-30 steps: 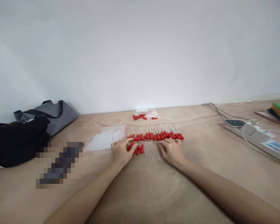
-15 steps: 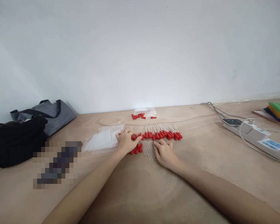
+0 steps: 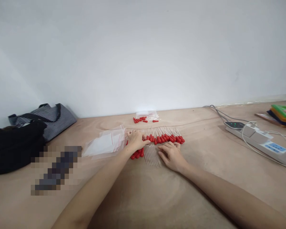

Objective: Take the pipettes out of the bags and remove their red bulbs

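Observation:
A row of glass droppers with red rubber bulbs (image 3: 168,138) lies across the wooden table (image 3: 143,190). My left hand (image 3: 136,141) rests on the left end of that row, fingers curled over the bulbs. Just below it lie a few loose red bulbs (image 3: 137,155), and beside them a bundle of bare clear glass tubes (image 3: 152,155). My right hand (image 3: 173,155) lies flat on the table with fingers stretched out, touching the tubes and the row's lower edge. What the left fingers grip is hidden.
Clear zip bags (image 3: 105,143) lie left of the row. A small bag with loose red bulbs (image 3: 145,117) sits near the wall. Dark and striped bags (image 3: 26,133) stand at far left, a power strip with cables (image 3: 259,140) at right, coloured books (image 3: 282,114) beyond.
My left hand has moved up from the loose bulbs onto the left end of the dropper row. My right hand has slid slightly left and toward me.

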A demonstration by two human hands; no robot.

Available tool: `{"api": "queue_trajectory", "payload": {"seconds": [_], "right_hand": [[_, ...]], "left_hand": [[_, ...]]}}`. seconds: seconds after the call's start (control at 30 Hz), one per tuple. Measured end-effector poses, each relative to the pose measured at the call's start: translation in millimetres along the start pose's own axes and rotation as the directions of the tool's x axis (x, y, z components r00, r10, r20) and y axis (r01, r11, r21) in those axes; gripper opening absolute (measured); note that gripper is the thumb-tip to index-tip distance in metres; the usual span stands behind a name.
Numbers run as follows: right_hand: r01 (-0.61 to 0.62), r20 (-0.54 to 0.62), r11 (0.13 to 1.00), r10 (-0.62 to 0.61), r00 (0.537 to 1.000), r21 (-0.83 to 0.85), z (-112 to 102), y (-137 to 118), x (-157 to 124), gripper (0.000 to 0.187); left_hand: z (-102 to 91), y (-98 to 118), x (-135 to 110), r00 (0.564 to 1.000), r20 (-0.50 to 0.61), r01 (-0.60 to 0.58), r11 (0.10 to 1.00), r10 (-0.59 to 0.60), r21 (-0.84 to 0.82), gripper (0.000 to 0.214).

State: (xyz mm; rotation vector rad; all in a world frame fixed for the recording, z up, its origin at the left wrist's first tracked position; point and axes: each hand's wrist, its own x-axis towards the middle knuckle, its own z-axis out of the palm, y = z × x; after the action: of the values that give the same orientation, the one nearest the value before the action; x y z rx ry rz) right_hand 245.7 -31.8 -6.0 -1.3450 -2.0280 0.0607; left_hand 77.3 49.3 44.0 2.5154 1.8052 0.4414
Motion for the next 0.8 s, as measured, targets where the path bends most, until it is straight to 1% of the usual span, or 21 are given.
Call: {"api": "queue_trajectory", "payload": {"seconds": [0.1, 0.2, 0.27, 0.33, 0.4, 0.43, 0.5, 0.57, 0.67, 0.8], "right_hand": [[0.013, -0.031, 1.0, -0.012, 0.999, 0.01, 1.0, 1.4, 1.2, 0.016], [0.049, -0.093, 0.999, -0.047, 0.995, 0.013, 1.9, 2.6, 1.5, 0.015], [0.093, -0.139, 0.996, -0.092, 0.986, 0.004, 2.2, 3.3, 1.7, 0.016], [0.145, -0.185, 0.989, -0.149, 0.971, -0.033, 2.0, 3.0, 2.3, 0.017], [0.188, -0.241, 0.976, -0.209, 0.948, -0.105, 1.6, 0.6, 3.6, 0.02], [0.206, -0.268, 0.967, -0.24, 0.933, -0.15, 1.6, -1.3, 4.5, 0.021], [0.252, -0.294, 0.939, -0.315, 0.902, -0.233, 2.1, -6.0, 6.2, 0.026], [0.321, -0.276, 0.9, -0.402, 0.873, -0.295, 4.2, -10.1, 7.7, 0.028], [0.411, -0.228, 0.846, -0.498, 0.837, -0.339, 9.8, -11.8, 8.9, 0.023], [0.424, -0.217, 0.837, -0.511, 0.832, -0.347, 16.1, -6.8, 9.3, 0.02]], "left_hand": [[-0.7, -2.4, -0.9, 0.999, -0.019, 0.036, 0.999, -0.036, -0.024, 0.019], [-4.6, -8.9, -6.6, 0.994, -0.068, 0.085, 0.995, -0.088, -0.046, 0.021], [-8.2, -16.8, -15.8, 0.981, -0.163, 0.097, 0.992, -0.108, -0.074, 0.018], [-10.6, -26.5, -30.2, 0.944, -0.316, 0.064, 0.992, -0.096, -0.111, 0.015], [-11.0, -35.2, -48.6, 0.891, -0.452, -0.029, 0.992, -0.03, -0.123, 0.013], [-10.4, -38.3, -58.2, 0.874, -0.486, -0.094, 0.989, 0.027, -0.113, 0.013], [-8.5, -40.9, -75.6, 0.854, -0.497, -0.225, 0.97, 0.151, -0.092, 0.012], [-6.2, -38.9, -88.0, 0.846, -0.474, -0.323, 0.942, 0.245, -0.091, 0.012], [-3.7, -31.0, -95.2, 0.836, -0.452, -0.395, 0.913, 0.31, -0.104, 0.012], [-1.8, -22.1, -92.0, 0.815, -0.45, -0.452, 0.887, 0.366, -0.096, 0.012]]}}
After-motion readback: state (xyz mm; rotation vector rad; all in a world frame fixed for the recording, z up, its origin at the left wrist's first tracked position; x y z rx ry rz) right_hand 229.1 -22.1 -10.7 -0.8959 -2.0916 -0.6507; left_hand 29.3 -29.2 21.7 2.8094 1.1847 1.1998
